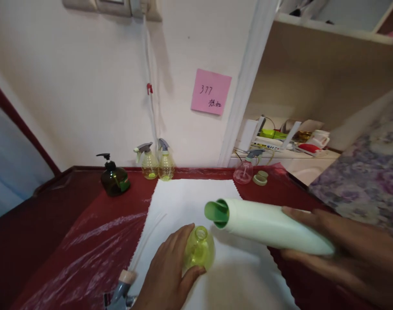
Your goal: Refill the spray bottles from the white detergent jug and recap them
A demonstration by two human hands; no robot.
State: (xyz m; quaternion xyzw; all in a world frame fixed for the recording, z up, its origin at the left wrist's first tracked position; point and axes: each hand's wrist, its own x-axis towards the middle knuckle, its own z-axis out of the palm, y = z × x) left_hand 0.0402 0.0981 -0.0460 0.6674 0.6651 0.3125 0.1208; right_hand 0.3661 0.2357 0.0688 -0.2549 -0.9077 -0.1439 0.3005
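My left hand (174, 267) is wrapped round a small yellow-green spray bottle (201, 249) whose neck is uncapped. It stands on a white mat (196, 193). In my right hand (341, 249) is a pale green detergent bottle (264, 221), tilted nearly level. Its dark green spout (217, 213) points left, above and right of the small bottle's neck, apart from it. No liquid stream shows between them. A grey spray nozzle (120, 290) with a clear tube lies left of my left hand.
A dark green pump bottle (115, 178) stands at the back left. Two yellow spray bottles (166, 165) stand by the wall. At the back right are a pink spray bottle (243, 172) and a greenish cap (260, 178). A flowered curtain (364, 172) hangs right.
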